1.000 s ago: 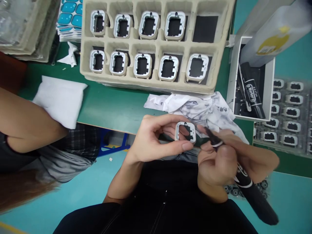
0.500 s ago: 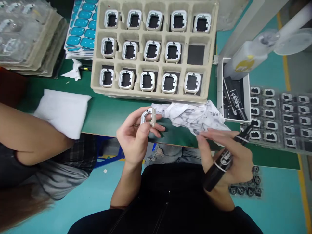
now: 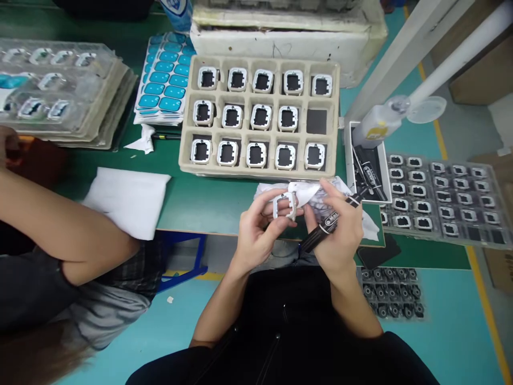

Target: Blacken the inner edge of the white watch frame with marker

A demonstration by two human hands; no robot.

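My left hand (image 3: 258,227) grips a small white-grey square frame (image 3: 284,206), like a watch case, between thumb and fingers. Across the palm of my right hand (image 3: 340,230) lies a black marker (image 3: 326,227). The thumb and forefinger of that hand also pinch a corner of white cloth (image 3: 305,191) at the frame's right edge. Under both hands is a crumpled, ink-smudged cloth (image 3: 371,227) on the green table. Just beyond, a moulded tray (image 3: 260,172) carries similar frames in its compartments; one compartment in the right column shows only its dark base.
A white box (image 3: 388,187) with markers and a bottle (image 3: 371,131) stands right of the tray. Clear trays of frames (image 3: 460,198) lie farther right. On the left are a folded white cloth (image 3: 126,200), blue sticker sheets (image 3: 164,80), stacked trays (image 3: 80,91) and a co-worker's arm (image 3: 76,219).
My right hand has come left to the frame, bringing the marker, and now pinches white cloth against it. The frame has turned to face me more. The camera view has shifted.
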